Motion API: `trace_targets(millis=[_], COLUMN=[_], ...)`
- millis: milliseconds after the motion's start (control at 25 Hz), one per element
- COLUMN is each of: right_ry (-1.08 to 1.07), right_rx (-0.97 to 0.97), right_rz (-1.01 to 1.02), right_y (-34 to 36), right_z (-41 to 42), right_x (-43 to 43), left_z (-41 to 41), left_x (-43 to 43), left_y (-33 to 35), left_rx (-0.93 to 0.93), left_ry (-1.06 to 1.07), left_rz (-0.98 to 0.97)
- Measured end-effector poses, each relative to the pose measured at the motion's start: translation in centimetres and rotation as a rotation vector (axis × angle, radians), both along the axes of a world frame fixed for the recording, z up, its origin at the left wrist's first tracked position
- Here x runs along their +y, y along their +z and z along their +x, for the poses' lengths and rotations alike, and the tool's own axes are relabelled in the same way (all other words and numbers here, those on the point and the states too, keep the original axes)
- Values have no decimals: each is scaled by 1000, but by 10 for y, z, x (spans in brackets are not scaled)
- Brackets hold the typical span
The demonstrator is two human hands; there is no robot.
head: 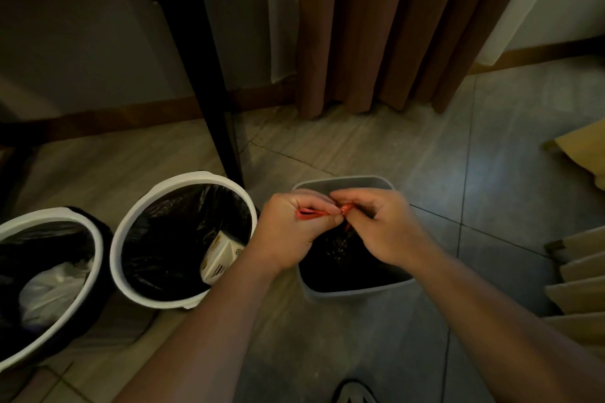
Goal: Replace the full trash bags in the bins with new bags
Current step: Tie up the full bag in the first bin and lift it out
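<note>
Above grey square bin (357, 292), just ahead: left hand (289, 227) fisted round red drawstring (311, 213), right hand (381, 227) pinching its knotted end with curled fingers. Beneath, inside that bin: black trash bag (343, 268), glossy, gathered at the neck. Leftward: middle round bin (196, 177) and left round bin (100, 249), white-rimmed, black-lined. Beyond: brown curtain (376, 26).

This is a room in a home or a hotel, I can't tell which. Brown floor-length curtains (376, 26) hang beside a white sheer (281, 10), with wooden skirting board (131, 118), a pale tiled floor (491, 157), a black table leg (212, 75) and three small waste bins (157, 300).
</note>
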State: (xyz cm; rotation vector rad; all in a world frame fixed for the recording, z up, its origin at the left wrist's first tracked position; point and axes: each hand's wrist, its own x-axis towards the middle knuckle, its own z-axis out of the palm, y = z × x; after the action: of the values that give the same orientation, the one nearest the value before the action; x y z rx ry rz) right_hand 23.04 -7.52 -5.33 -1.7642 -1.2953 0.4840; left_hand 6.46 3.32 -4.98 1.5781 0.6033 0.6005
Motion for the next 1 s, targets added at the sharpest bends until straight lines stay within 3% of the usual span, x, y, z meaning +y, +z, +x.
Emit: trace_targets(millis=[160, 320, 520, 640, 1000], right_ry=[-186, -333, -516, -635, -811], right_rx=[574, 803, 1269, 1335, 1336], right_rz=[95, 125, 125, 120, 129], right_y=[-1, -8, -35, -54, -55], right_z=[1, 20, 53, 67, 90], right_x=[-1, -7, -21, -31, -46], left_z=[-1, -9, -17, -20, -38], left_x=[2, 6, 13, 15, 29], left_y=[-7, -15, -36, -45, -51], left_rx=[26, 77, 208, 244, 411], left_ry=[96, 165, 354, 461, 574], left_rz=[-3, -157, -253, -327, -193])
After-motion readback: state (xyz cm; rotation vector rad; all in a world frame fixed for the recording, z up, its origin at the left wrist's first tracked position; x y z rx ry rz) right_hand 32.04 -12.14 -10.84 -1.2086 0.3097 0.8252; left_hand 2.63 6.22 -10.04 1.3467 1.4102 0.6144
